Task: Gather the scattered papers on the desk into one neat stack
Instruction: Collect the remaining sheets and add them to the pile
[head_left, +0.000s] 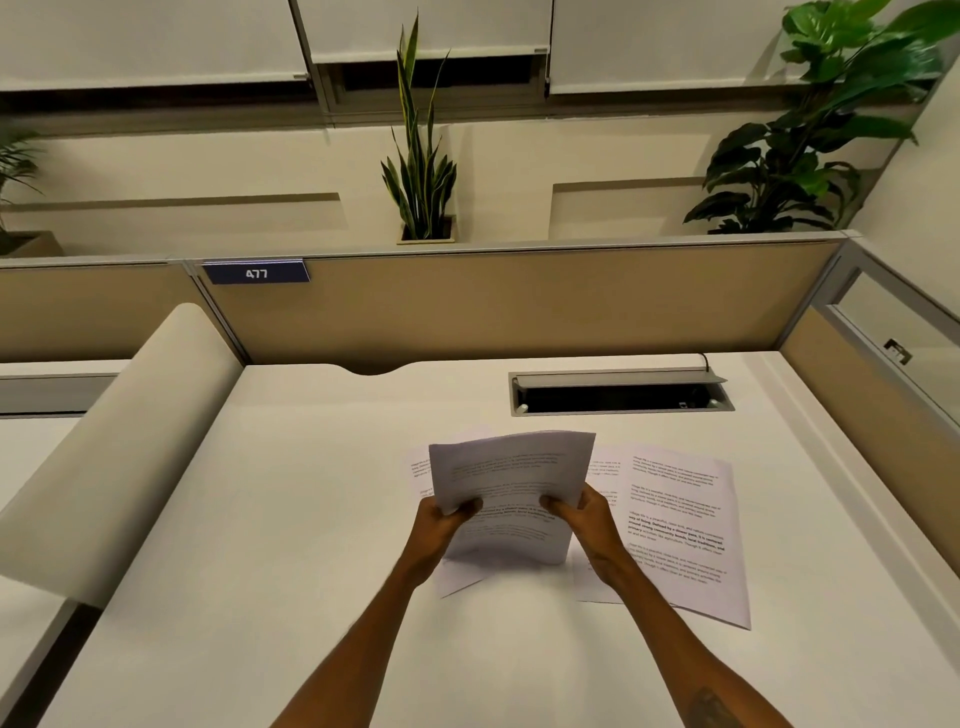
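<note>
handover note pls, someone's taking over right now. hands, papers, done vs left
Left hand: grip shut on the held sheets, at their left edge.
Right hand: grip shut on the same sheets, at their right edge.
Held sheets are raised above the desk, slightly curled.
Done: some pages gathered into the hands.
Left: loose sheet lies flat to the right, with another partly under it; more pages peek out beneath the held ones. Collect those, square the edges, set down one stack.
</note>
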